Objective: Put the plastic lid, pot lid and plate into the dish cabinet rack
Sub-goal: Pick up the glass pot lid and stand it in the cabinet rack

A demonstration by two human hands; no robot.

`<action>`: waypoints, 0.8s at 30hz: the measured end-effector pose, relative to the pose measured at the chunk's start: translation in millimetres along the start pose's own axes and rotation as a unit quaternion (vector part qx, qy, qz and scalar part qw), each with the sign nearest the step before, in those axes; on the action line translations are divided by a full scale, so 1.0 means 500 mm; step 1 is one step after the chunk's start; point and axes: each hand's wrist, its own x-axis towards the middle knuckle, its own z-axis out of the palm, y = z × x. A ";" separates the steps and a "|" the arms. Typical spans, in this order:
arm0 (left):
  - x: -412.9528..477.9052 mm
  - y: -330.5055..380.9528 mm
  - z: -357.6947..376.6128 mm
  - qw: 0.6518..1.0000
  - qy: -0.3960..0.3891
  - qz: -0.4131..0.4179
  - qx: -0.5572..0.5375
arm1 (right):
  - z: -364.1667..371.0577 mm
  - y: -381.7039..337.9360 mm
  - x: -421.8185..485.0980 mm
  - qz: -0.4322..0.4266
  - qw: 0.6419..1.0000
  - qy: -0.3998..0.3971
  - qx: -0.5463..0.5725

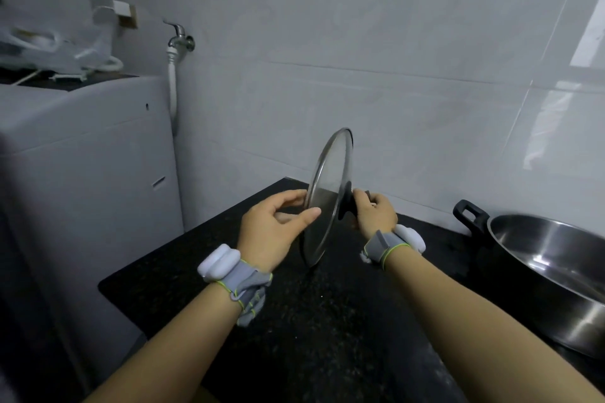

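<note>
Head view, near to far. Two bare forearms reach in from the bottom edge, each with a grey strap and a white sensor pod at the wrist point(218, 261). Below them runs a black speckled countertop point(314, 321).

Left hand point(273, 229) is at the left face of the pot lid point(329, 196) — thumb laid across the glass, fingers curled toward the rim on the far side, a loose pinch on the edge. Right hand point(376, 214) is closed around the lid's black knob point(347, 203), fingers wrapped tight. The lid is glass with a metal rim, held upright on edge, tilted slightly, face turned left; its bottom edge is at or just above the counter — cannot tell if it touches.

Right of the hands, well apart from the lid, a large steel pot point(550, 275) sits on the counter, black side handle point(469, 214) pointing left, inside bare and shiny.

Left of the counter, a white washing machine point(88, 180) stands just beside it, with plastic bags point(49, 46) and cords on its top, blurred. Behind it, a metal tap point(180, 38) on the wall with a white hose point(172, 88) hanging down. White tiled wall point(360, 59) fills the back.
</note>
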 end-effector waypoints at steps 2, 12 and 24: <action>-0.004 0.004 -0.023 1.000 0.006 0.013 0.008 | -0.004 -0.008 -0.010 -0.011 1.000 -0.009 -0.018; -0.082 0.025 -0.191 0.999 0.022 -0.004 0.048 | 0.038 -0.079 -0.150 -0.034 0.990 -0.138 0.017; -0.229 0.036 -0.348 0.987 0.142 -0.070 0.014 | 0.090 -0.137 -0.332 -0.023 0.945 -0.327 0.006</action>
